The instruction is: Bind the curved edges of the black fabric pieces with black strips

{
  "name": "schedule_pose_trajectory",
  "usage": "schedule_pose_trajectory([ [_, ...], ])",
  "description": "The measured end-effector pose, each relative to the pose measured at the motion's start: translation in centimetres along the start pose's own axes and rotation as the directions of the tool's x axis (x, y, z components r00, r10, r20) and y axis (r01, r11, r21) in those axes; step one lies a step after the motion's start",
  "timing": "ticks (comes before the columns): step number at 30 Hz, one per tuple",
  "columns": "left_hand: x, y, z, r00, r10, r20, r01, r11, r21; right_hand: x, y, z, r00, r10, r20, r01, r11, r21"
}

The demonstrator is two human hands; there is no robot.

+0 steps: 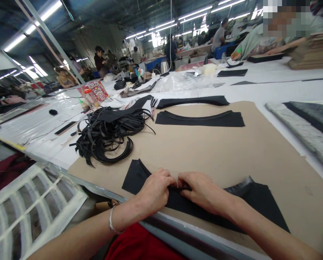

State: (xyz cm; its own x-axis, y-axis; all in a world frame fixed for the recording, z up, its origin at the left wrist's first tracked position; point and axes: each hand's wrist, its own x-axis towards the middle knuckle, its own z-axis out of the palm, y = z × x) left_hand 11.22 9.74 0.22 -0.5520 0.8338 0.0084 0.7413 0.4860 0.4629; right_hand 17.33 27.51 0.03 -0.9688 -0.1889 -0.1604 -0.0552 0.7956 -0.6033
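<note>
A black fabric piece (135, 177) lies along the near edge of a brown cardboard sheet (218, 151). My left hand (156, 189) and my right hand (200, 189) rest on it side by side, fingers curled and pinching the cloth where their tips meet at the middle. A bracelet circles my left wrist. The part of the fabric under my hands and forearms is hidden.
A tangled heap of black strips (109, 131) lies at the left of the cardboard. Two curved black fabric pieces (201, 119) lie farther back. Grey felt-like material (307, 126) is at the right. A white grid crate (28, 209) stands at the near left. Other people work at far tables.
</note>
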Motion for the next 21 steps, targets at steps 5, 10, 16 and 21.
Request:
schedule_pose_trajectory([
  [5,-0.2,0.2,0.2,1.0,-0.007,-0.024,0.008,1.0,0.016,-0.5,0.4,0.7,0.998,-0.025,-0.049,0.029,0.996,0.079],
  [10,-0.2,0.3,0.9,0.998,0.014,-0.065,-0.01,0.999,0.052,-0.8,0.6,0.9,0.993,-0.079,-0.087,0.085,0.994,0.069],
  [16,-1.0,-0.3,2.0,0.993,0.078,-0.089,-0.069,0.992,0.108,-1.5,0.9,1.0,0.988,-0.107,-0.113,0.113,0.993,0.044],
  [21,-1.6,-0.3,2.5,0.987,0.1,-0.124,-0.083,0.988,0.128,-1.6,1.4,0.9,0.988,-0.114,-0.109,0.12,0.992,0.05],
])
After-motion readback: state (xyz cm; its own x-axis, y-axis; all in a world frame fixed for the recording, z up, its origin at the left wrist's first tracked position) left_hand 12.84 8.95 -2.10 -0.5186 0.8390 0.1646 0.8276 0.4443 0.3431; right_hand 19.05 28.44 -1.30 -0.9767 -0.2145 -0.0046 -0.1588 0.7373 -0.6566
